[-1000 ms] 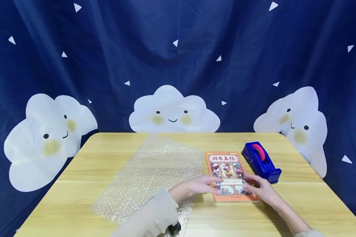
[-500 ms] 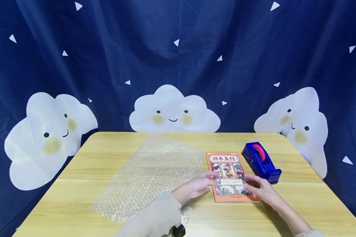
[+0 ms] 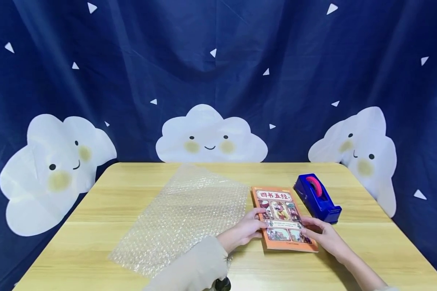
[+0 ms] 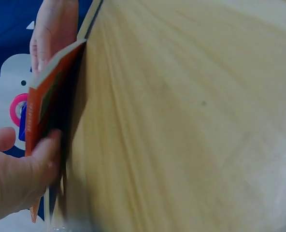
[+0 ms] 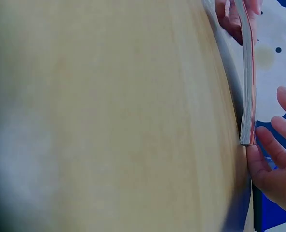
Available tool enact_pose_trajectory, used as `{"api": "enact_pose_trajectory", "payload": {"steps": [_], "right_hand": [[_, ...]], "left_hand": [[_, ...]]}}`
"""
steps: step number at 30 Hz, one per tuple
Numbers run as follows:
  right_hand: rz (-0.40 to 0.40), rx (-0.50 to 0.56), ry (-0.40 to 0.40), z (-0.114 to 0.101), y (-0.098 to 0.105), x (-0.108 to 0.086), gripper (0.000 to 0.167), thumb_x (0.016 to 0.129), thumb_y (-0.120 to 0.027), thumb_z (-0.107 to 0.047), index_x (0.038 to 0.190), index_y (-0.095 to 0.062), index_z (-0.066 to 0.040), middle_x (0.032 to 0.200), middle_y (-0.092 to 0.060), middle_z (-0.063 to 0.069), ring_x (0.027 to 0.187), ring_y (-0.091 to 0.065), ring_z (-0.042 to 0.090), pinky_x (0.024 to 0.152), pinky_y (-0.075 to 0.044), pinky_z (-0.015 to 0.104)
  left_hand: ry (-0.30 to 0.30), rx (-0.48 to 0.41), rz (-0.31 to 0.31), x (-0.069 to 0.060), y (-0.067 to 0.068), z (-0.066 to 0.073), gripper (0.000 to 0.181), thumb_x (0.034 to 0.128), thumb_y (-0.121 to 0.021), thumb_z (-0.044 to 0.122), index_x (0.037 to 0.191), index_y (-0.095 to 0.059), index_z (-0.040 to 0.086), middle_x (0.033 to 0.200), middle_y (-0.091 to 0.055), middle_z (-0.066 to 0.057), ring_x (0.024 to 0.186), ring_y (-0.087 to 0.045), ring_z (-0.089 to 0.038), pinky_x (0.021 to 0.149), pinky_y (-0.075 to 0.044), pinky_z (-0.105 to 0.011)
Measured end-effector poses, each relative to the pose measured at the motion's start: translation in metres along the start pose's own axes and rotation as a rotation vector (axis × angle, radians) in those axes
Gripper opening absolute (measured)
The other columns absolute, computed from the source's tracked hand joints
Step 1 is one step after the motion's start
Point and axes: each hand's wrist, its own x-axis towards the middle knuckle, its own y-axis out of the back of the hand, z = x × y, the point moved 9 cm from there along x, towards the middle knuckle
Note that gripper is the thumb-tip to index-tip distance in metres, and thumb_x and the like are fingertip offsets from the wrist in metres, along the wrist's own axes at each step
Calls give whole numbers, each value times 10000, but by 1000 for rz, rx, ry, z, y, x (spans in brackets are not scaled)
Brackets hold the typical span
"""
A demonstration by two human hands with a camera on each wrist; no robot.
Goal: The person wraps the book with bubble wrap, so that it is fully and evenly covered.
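- Cover title reads 四书五经, red characters on a pale plaque across the top of the book (image 3: 278, 211). Strip of small print mid-cover, tiny marks along the top and bottom edges, lettering on the spine: too small or blurred for me to read.
- Clock is from the person's seat, 12 = backdrop (image 3: 240, 60). Book sits at about 3 o'clock from table (image 3: 368, 246) centre, face up, title end at 12.
- Looks: orange paperback, pale page block, cartoon panels, three in a row above the strip, two below. Near end looks raised, shadow under it. Can't tell if the far end touches the table.
- Left hand (image 3: 243, 231): at the book's 8–9 o'clock, pinching the left edge between thumb and fingers. Loose pale sleeve (image 3: 196, 266) behind it.
- Right hand (image 3: 329, 239): at the book's 4 o'clock, fingers spread and relaxed, tips touching the right edge.
- Tape dispenser (image 3: 315, 200): blue, pink-red ring inside, just beside the book at 2 o'clock.
- Bubble wrap (image 3: 182, 214): clear sheet, flat on the table at the book's 9 o'clock, its right corner near the book's top-left corner.
- Backdrop is navy cloth, white clouds and triangles.
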Motion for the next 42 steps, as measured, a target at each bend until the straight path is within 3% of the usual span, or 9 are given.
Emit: {"api": "enact_pose_trajectory", "payload": {"steps": [5, 9, 16, 21, 25, 28, 31, 35, 42], "right_hand": [[-7, 29, -43, 3, 0, -2, 497, 879, -595, -141, 1282, -430, 98, 1135, -556, 193, 897, -507, -56, 766, -451, 171], [-27, 46, -72, 6, 1, -3, 520, 889, -580, -150, 1309, -397, 96, 1190, -519, 236, 918, -511, -18, 775, -448, 182], [-102, 122, -70, 7, 0, -5, 590, 924, -518, -161, 1409, -244, 35, 1314, -378, 299, 980, -470, -37, 805, -417, 186], [-194, 304, -32, 2, -4, -4, 592, 946, -466, -131, 1449, -166, -44, 1257, -415, 153, 982, -520, 7, 801, -470, 239], [-349, 512, 20, -1, -10, -7, 567, 960, -417, -74, 1459, -211, -246, 1181, -479, -43, 1014, -558, 75, 825, -495, 277], [-475, 681, 53, -5, -14, -10, 601, 965, -357, -10, 1436, -222, -356, 1192, -537, -53, 1066, -553, 100, 871, -479, 281], [-535, 770, 104, -11, -16, -11, 638, 957, -316, 45, 1443, -204, -352, 1179, -561, -27, 1076, -547, 99, 885, -472, 279], [-518, 754, 156, -19, -16, -9, 633, 942, -335, 68, 1432, -260, -326, 1142, -554, -15, 1044, -562, 108, 866, -484, 283], [-466, 642, 125, -32, -21, -4, 577, 943, -386, 22, 1431, -282, -268, 1205, -504, -45, 1063, -556, 112, 856, -492, 310]], "left_hand": [[-21, 20, 6, 1, -1, 0, 698, 709, -509, -237, 1332, -350, 34, 1114, -505, -149, 827, -623, -260, 746, -537, -366], [-49, 28, -37, -1, -6, 7, 775, 700, -504, -249, 1378, -316, 75, 1237, -478, -159, 820, -633, -245, 732, -540, -355], [-85, 32, -95, -5, -9, 22, 791, 722, -508, -224, 1388, -333, 166, 1456, -229, -227, 825, -621, -239, 716, -534, -339], [-97, 4, -149, -10, -7, 29, 804, 758, -498, -210, 1403, -314, 234, 1449, -275, -185, 831, -626, -218, 703, -532, -319], [-99, 5, -183, -15, -7, 31, 829, 772, -496, -198, 1426, -273, 261, 1455, -269, -183, 785, -615, -183, 661, -517, -276], [-99, 6, -201, -19, -8, 34, 840, 769, -491, -201, 1432, -256, 258, 1423, -334, -159, 755, -614, -167, 659, -515, -281], [-103, 8, -214, -22, -8, 37, 840, 767, -491, -201, 1431, -257, 257, 1407, -355, -151, 746, -620, -167, 699, -529, -328], [-102, 19, -221, -24, -1, 39, 842, 762, -494, -201, 1424, -273, 272, 1425, -314, -189, 734, -623, -172, 716, -536, -348], [-83, 70, -232, -30, 15, 40, 842, 759, -523, -178, 1415, -284, 293, 1464, -210, -234, 683, -600, -140, 666, -530, -273]]}}
